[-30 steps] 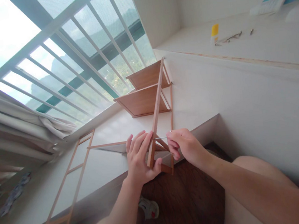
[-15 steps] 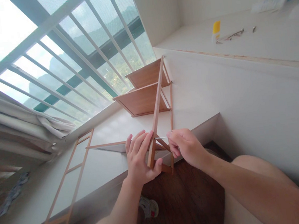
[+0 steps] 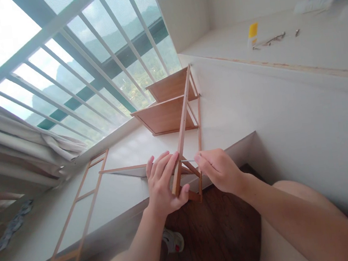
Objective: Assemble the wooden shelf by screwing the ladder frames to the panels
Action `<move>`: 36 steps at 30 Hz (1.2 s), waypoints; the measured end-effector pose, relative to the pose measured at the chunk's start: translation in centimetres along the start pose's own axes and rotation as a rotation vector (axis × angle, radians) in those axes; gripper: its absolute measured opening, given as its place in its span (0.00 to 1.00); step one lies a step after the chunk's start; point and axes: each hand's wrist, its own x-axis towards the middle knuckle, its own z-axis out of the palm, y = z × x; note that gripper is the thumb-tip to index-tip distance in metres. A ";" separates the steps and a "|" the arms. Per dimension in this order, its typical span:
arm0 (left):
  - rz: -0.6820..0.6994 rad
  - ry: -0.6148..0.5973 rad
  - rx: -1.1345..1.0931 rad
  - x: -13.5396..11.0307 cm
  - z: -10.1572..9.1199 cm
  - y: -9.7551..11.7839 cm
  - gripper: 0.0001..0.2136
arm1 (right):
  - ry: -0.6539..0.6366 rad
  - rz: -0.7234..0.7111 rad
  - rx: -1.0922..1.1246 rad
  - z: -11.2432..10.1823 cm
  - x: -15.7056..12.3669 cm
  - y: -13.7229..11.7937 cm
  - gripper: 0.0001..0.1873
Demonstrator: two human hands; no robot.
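Note:
A brown wooden shelf unit (image 3: 172,118) with slatless flat boards and a slim side frame stands tilted in my view. My left hand (image 3: 163,184) grips the lower end of the frame's near upright (image 3: 184,131), fingers on the left side and thumb across underneath. In my right hand (image 3: 218,169), closed in a pinch, is a thin metal rod (image 3: 188,160), shaped like a hex key shaft. Its far tip meets the upright just beside my left fingertips. The rod's other end is hidden in my fist.
A separate ladder-like wooden frame (image 3: 85,195) leans at the left on the white surface. Several screws (image 3: 276,38) and a yellow-capped tube (image 3: 253,34) lie on the ledge at upper right. A barred window (image 3: 105,50) and curtain (image 3: 14,136) are at left.
My right hand has turned slightly and shifted a little to the right around the metal rod. My left hand keeps its grip on the upright.

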 end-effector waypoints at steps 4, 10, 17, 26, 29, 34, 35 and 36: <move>0.001 -0.004 0.005 0.0 0.0 0.0 0.32 | -0.132 -0.157 -0.100 -1.5 0.8 0.7 0.20; -0.017 -0.011 0.017 -0.1 0.0 -0.1 0.32 | -0.191 -0.287 -0.142 -2.6 1.2 1.3 0.14; -0.015 -0.018 0.019 -0.2 0.0 -0.2 0.32 | -0.117 -0.209 -0.089 -2.2 0.6 1.2 0.16; -0.002 -0.002 0.010 0.0 0.0 -0.1 0.32 | -0.068 -0.140 0.013 -1.5 0.4 1.5 0.16; -0.002 -0.008 0.010 -0.1 0.1 -0.2 0.32 | -0.074 -0.188 -0.012 -1.1 0.5 1.8 0.14; -0.012 -0.014 0.020 -0.2 0.1 -0.3 0.32 | -0.027 -0.283 -0.081 -0.5 0.6 1.9 0.13; -0.011 -0.013 0.018 -0.2 0.1 -0.3 0.33 | -0.018 -0.302 -0.091 -0.4 0.6 1.9 0.13; -0.010 -0.011 0.015 -0.2 0.1 -0.3 0.33 | -0.013 -0.316 -0.100 -0.4 0.6 2.0 0.13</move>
